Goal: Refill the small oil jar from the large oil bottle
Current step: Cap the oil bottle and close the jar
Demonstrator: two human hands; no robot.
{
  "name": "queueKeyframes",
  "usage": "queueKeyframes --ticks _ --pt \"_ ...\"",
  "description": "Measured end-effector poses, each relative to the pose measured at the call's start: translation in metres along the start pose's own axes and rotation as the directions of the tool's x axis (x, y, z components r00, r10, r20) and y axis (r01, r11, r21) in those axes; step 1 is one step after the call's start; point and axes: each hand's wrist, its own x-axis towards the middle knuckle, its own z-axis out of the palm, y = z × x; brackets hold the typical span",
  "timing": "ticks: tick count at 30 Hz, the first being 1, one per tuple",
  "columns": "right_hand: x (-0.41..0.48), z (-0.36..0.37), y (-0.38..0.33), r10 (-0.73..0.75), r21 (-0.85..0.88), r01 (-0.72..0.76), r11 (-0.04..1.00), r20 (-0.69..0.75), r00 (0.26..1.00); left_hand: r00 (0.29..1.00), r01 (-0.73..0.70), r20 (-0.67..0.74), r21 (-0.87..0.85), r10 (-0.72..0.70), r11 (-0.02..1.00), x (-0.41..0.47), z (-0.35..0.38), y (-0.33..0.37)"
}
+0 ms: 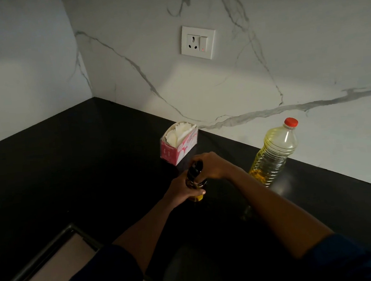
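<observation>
On the black table (70,160) the left hand (181,191) has its fingers curled around the small oil jar (193,182), and the right hand (211,164) grips its dark top (196,168). Right of it, apart, the large oil bottle (272,155) stands upright with its red cap (291,122) on. Behind the jar stands a napkin box (178,146), near the marble wall (264,78).

A pink tissue box (179,148), open-topped with white tissues showing, is set on the black countertop (71,171) near the grey-veined marble wall (264,78); a white socket plate (198,42) is mounted on that wall.
</observation>
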Motion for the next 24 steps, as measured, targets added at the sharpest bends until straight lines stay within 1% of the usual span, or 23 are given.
queueKeyframes --ticks 3,8,10,13,15,17,19,21,22,24 --pt "0.002 -0.001 -0.001 -0.008 -0.03 0.008 1.0 0.019 1.0 1.0 -0.005 -0.02 -0.001 0.005 1.0 0.0 0.0 0.001" --pt "0.008 0.002 -0.004 -0.053 -0.2 0.074 0.977 0.111 0.992 0.999 -0.001 -0.044 0.01 0.001 1.0 -0.002 0.002 0.0" --pt "0.007 0.0 -0.005 -0.06 -0.193 0.083 0.978 0.122 0.991 0.999 -0.003 -0.046 0.005 0.003 1.0 -0.003 0.002 0.001" --pt "0.003 -0.002 -0.005 -0.058 -0.188 0.077 0.979 0.103 0.993 0.999 0.006 -0.049 -0.007 -0.007 1.0 -0.004 0.002 0.003" --pt "0.004 0.0 -0.009 -0.019 -0.211 0.032 0.977 0.063 0.998 0.998 0.009 -0.058 0.015 -0.009 1.0 -0.004 0.002 0.003" --pt "0.006 0.006 -0.017 0.073 -0.241 -0.074 0.968 -0.017 0.997 0.998 0.011 -0.055 0.041 -0.008 0.999 -0.004 0.004 0.003" --pt "0.008 0.016 -0.025 0.175 -0.287 -0.203 0.936 -0.121 0.977 0.997 0.018 -0.076 0.044 -0.014 0.999 -0.006 0.005 0.005" --pt "0.008 0.022 -0.031 0.231 -0.317 -0.282 0.905 -0.189 0.954 0.995 0.029 -0.095 0.048 -0.025 0.998 -0.007 0.005 0.007" --pt "0.007 0.022 -0.034 0.254 -0.29 -0.301 0.908 -0.187 0.949 0.996 0.043 -0.086 0.054 -0.038 0.998 -0.008 0.005 0.008" --pt "0.001 0.016 -0.037 0.312 -0.154 -0.329 0.932 -0.122 0.942 0.996 0.058 -0.065 0.037 -0.056 0.998 -0.008 0.005 0.007"
